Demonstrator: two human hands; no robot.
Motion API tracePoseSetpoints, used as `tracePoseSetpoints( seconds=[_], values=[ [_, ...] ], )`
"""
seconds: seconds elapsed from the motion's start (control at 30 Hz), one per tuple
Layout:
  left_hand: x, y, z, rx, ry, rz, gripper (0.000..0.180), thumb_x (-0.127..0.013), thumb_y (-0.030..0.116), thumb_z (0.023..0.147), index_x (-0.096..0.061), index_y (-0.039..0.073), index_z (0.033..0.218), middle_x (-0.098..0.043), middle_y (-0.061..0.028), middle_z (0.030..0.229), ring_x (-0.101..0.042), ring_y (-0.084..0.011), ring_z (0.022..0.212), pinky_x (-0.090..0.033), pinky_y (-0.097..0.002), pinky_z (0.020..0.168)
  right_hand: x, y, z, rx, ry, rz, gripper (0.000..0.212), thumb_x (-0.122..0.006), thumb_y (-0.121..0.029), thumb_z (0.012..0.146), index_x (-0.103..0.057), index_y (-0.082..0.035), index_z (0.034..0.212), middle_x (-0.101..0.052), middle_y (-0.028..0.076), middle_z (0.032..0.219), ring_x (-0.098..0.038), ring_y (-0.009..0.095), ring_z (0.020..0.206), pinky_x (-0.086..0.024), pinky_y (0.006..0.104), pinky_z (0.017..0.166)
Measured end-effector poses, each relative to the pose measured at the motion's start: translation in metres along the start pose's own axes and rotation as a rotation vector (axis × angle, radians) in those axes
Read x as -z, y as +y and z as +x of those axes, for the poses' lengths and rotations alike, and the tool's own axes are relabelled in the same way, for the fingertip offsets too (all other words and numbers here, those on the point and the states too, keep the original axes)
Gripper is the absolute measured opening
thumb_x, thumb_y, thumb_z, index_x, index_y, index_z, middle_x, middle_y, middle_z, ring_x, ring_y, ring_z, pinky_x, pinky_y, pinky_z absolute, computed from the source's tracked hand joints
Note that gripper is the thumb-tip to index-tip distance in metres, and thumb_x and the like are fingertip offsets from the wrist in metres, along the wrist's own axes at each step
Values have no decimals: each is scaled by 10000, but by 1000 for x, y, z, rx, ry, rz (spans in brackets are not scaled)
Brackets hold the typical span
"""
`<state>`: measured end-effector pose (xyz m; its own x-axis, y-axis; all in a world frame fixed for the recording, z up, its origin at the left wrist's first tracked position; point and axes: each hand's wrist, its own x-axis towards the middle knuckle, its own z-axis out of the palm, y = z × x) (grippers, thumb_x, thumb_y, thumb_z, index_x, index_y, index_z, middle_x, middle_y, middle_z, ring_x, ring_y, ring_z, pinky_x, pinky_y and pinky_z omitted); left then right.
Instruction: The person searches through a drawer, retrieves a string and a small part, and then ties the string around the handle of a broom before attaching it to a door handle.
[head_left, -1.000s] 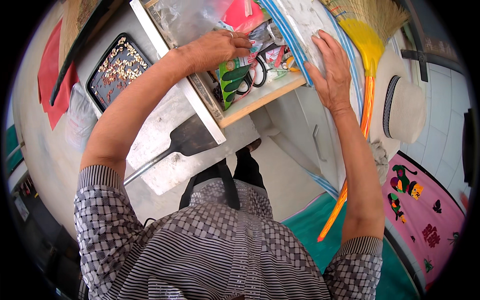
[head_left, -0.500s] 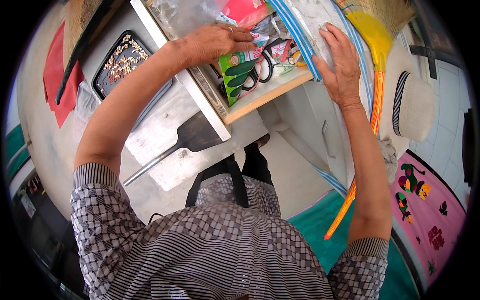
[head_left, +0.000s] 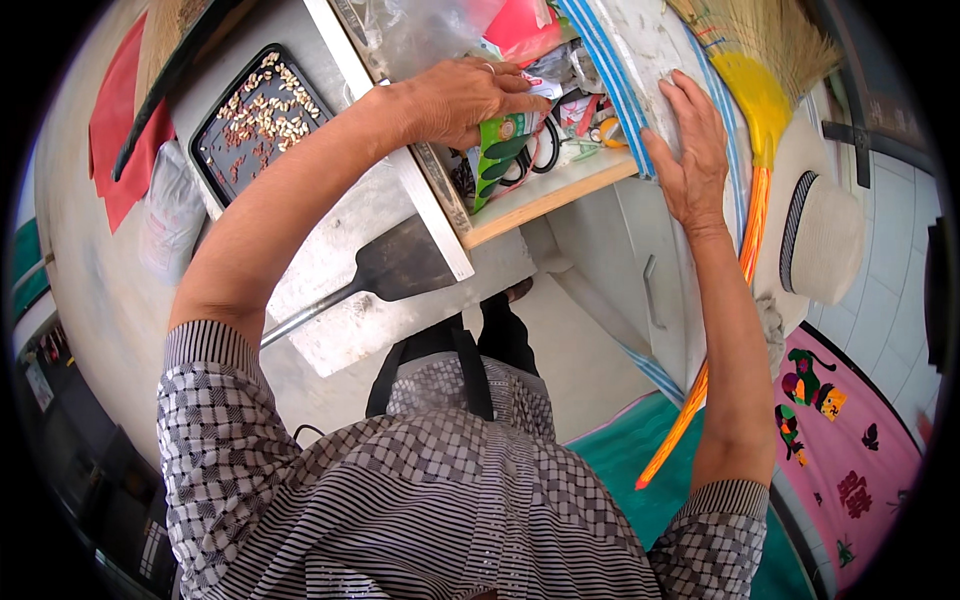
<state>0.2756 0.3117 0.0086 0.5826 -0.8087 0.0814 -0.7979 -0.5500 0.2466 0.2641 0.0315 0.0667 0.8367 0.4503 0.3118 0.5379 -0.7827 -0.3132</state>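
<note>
My left hand (head_left: 465, 105) reaches into an open wooden drawer (head_left: 550, 208). Its fingers curl over the top of a green packet (head_left: 498, 158) and its thumb is hidden. Close beside the packet, the black loop handles of scissors (head_left: 546, 148) show among plastic bags and small items. My right hand (head_left: 690, 150) is open, its fingers stretched out along the white, blue-striped edge (head_left: 615, 75) at the drawer's right. It holds nothing.
A black tray (head_left: 225, 165) of shelled nuts or seeds lies left of the drawer. Below it rests a metal spatula (head_left: 405, 265). A clear plastic bag (head_left: 172, 215) is farther left. At right are a straw broom (head_left: 755, 95) with an orange handle and a pale hat (head_left: 830, 235).
My left hand has shifted right and slightly nearer, covering more of the green packet's top. The right hand stays on the striped edge. The whole view has shifted slightly.
</note>
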Motion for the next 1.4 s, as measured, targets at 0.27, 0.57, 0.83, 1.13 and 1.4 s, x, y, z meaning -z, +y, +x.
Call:
tracePoseSetpoints(
  seconds=[0.27, 0.57, 0.83, 1.13, 1.4],
  values=[
    [9, 19, 12, 94, -371, 149, 503, -427, 435, 885, -405, 154, 1301, -338, -103, 1383, -272, -265, 1304, -256, -404, 1067, 0, 1, 0, 7, -18, -8, 484, -635, -162, 720, -496, -76, 1176, -475, 103, 1251, -422, 294, 1162, -304, 378, 984],
    [-3, 50, 8, 263, -355, 128, 681, -279, 686, 818, -555, 164, 1157, -271, -155, 1406, -147, -359, 1336, -217, -639, 975, 0, 1, 0, 9, -27, -9, 496, -636, -155, 716, -489, -75, 1183, -469, 109, 1262, -417, 292, 1175, -293, 376, 997],
    [-5, 47, 3, 314, -293, 128, 629, -480, 623, 774, -531, 150, 1185, -227, -121, 1427, -119, -292, 1353, -263, -632, 947, -1, 3, -2, 6, -24, -9, 503, -639, -149, 713, -487, -80, 1187, -465, 108, 1269, -417, 291, 1179, -289, 380, 1000],
    [0, 14, -2, 410, 147, -166, 535, -703, 167, 721, -472, 58, 1191, -393, -163, 1304, -452, -321, 1148, -410, -363, 937, 0, 2, 0, 11, -17, 25, 496, -645, -156, 716, -495, -85, 1183, -470, 94, 1266, -422, 288, 1171, -300, 378, 992],
    [5, 3, 4, 576, 141, -599, 331, -676, 71, 735, -562, -18, 1032, -625, -159, 854, -619, -255, 778, -495, -320, 713, -1, 3, -2, 3, -10, 9, 491, -645, -159, 718, -498, -90, 1182, -468, 87, 1267, -419, 280, 1173, -300, 378, 991]
  ],
)
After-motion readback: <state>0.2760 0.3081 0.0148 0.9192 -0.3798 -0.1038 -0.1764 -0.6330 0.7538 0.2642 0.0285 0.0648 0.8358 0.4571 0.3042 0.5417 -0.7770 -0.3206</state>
